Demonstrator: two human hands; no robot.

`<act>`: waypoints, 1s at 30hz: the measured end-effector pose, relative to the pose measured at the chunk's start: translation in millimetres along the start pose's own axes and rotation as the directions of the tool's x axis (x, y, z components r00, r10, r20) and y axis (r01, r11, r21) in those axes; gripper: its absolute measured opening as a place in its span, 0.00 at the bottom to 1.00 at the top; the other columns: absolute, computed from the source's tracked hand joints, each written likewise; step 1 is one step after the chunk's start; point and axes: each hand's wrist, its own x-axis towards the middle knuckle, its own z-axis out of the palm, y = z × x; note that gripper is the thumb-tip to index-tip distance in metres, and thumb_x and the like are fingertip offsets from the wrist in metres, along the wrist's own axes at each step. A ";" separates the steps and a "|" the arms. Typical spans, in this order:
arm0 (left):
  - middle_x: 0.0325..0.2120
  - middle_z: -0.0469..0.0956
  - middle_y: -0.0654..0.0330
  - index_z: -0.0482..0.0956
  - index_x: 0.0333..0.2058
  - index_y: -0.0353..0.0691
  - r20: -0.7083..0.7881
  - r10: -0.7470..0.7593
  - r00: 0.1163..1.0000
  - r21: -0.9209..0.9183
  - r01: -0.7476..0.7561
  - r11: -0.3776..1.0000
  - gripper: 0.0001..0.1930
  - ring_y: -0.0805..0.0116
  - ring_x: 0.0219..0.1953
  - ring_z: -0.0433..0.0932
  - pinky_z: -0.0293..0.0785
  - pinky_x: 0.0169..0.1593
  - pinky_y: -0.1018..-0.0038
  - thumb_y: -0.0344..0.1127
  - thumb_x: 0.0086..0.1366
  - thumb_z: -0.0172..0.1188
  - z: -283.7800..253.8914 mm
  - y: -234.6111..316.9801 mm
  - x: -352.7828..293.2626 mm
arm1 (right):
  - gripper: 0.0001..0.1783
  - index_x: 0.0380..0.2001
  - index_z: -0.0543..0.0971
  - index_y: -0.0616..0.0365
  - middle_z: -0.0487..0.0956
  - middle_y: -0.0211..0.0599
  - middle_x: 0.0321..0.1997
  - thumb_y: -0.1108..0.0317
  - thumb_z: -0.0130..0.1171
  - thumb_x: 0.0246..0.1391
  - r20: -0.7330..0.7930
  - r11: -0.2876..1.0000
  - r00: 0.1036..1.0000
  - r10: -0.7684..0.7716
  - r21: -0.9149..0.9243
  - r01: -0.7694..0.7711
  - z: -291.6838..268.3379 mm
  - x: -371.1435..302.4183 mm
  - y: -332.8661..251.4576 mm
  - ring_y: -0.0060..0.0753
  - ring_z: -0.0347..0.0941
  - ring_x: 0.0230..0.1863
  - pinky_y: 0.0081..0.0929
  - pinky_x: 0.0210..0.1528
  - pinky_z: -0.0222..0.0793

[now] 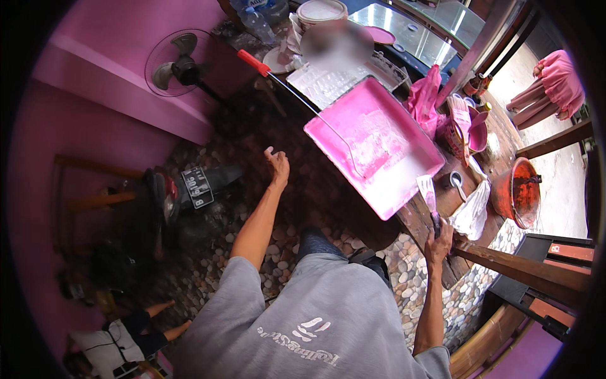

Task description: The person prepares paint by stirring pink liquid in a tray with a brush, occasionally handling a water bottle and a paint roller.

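Note:
My right hand is closed around the dark handle of a flat scraper. Its pale, paint-smeared end points up at the near right corner of a pink paint tray. Wet pink and whitish paint coats the tray's inside. A roller frame with a red handle lies across the tray's left side, its thin wire reaching into the paint. Left of the tray, my left hand hangs over the pebbled floor, holding nothing, fingers loosely bent and apart.
Right of the tray on the wooden table are a pink bag, a pink cup and a white bag. An orange bucket stands beyond. A fan and motorbike are left. People appear lower left and upper right.

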 end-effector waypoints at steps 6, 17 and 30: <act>0.32 0.76 0.55 0.65 0.51 0.32 -0.085 0.221 0.972 0.028 -0.219 0.975 0.20 0.64 0.33 0.75 0.73 0.40 0.69 0.33 0.62 0.52 -53.9 72.2 229.7 | 0.14 0.40 0.74 0.66 0.74 0.44 0.36 0.73 0.55 0.47 -0.028 0.927 0.934 0.356 0.135 -0.349 29.4 -22.8 -16.6 0.41 0.71 0.39 0.34 0.46 0.66; 0.50 0.72 0.49 0.57 0.62 0.31 0.429 0.263 0.865 0.458 -0.458 0.762 0.53 0.62 0.52 0.70 0.66 0.53 0.69 0.56 0.44 0.73 43.5 255.2 577.1 | 0.13 0.37 0.74 0.63 0.70 0.32 0.29 0.70 0.55 0.47 -0.166 0.722 0.711 0.683 0.008 -0.692 36.5 -5.1 -130.4 0.26 0.66 0.33 0.27 0.38 0.65; 0.51 0.74 0.48 0.68 0.57 0.30 0.388 0.449 0.805 0.539 -0.593 0.598 0.49 0.58 0.53 0.73 0.66 0.57 0.67 0.58 0.41 0.76 119.3 243.1 648.5 | 0.15 0.36 0.76 0.62 0.75 0.30 0.29 0.68 0.59 0.43 -0.139 0.593 0.577 0.805 0.167 -0.787 56.5 -12.8 -142.5 0.23 0.69 0.31 0.23 0.36 0.65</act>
